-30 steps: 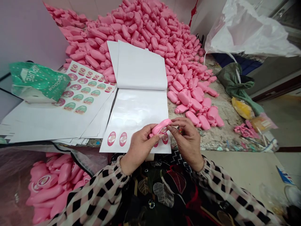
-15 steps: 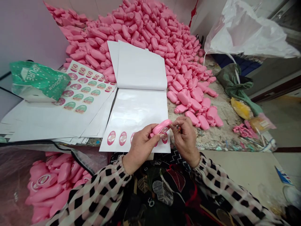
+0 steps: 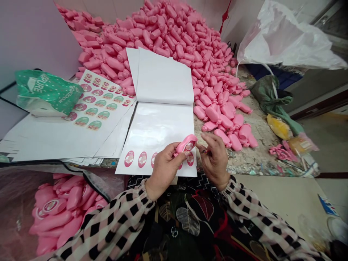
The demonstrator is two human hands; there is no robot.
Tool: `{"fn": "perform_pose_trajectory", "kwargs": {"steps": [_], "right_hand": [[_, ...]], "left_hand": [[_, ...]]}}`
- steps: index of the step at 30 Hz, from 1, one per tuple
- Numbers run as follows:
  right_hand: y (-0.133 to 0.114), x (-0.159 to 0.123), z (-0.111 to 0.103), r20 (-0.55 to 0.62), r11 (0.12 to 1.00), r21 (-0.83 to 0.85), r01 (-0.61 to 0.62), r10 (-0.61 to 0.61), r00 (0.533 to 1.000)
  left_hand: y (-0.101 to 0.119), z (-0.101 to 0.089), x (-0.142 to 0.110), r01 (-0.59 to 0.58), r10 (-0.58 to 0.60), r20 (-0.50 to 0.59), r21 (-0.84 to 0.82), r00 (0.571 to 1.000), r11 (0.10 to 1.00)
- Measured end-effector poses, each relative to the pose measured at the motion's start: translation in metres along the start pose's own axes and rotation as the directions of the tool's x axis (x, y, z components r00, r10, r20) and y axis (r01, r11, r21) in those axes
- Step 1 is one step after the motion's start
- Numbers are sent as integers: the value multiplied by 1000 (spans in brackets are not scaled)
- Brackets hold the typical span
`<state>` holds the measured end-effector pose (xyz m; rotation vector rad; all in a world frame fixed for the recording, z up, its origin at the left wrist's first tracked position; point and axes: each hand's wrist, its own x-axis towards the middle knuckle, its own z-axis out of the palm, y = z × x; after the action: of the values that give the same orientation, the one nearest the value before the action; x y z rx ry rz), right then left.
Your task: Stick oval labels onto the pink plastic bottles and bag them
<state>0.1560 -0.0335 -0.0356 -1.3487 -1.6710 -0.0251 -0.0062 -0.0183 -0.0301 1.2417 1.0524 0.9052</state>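
My left hand [image 3: 164, 169] is wrapped round a small pink plastic bottle [image 3: 185, 140], tilted above the near edge of the sticker sheet. An oval label [image 3: 189, 145] is on the bottle's side facing me. Just right of it, my right hand [image 3: 216, 159] is apart from the bottle, thumb and fingers parted, with nothing visible between them. Beneath the left hand lies the white sticker sheet [image 3: 160, 125], its last row of oval pink stickers [image 3: 142, 160] along the near edge, partly hidden by that hand.
A large heap of pink bottles [image 3: 174, 32] fills the back of the table. Labelled bottles [image 3: 58, 217] lie in a clear bag at lower left. Other printed sticker sheets [image 3: 94, 103] and a green tissue pack [image 3: 49, 92] are at left; a white plastic bag [image 3: 285, 40] is at right.
My right hand's fingers have come away from the bottle and spread apart. The bottle has turned in my left hand, so its label shows more fully.
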Motion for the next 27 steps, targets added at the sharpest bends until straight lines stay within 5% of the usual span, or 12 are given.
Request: {"fn": "perform_pose_trajectory", "kwargs": {"steps": [10, 23, 27], "right_hand": [[-5, 11, 2, 43, 984, 107, -142, 138, 989], [-3, -4, 12, 33, 997, -74, 1, 1, 999], [-3, -7, 12, 43, 997, 19, -80, 79, 996]], "left_hand": [[-4, -1, 1, 26, -26, 6, -30, 1000, 999], [0, 3, 0, -9, 16, -80, 87, 997, 996], [1, 1, 2, 8, -4, -77, 58, 997, 998]]}}
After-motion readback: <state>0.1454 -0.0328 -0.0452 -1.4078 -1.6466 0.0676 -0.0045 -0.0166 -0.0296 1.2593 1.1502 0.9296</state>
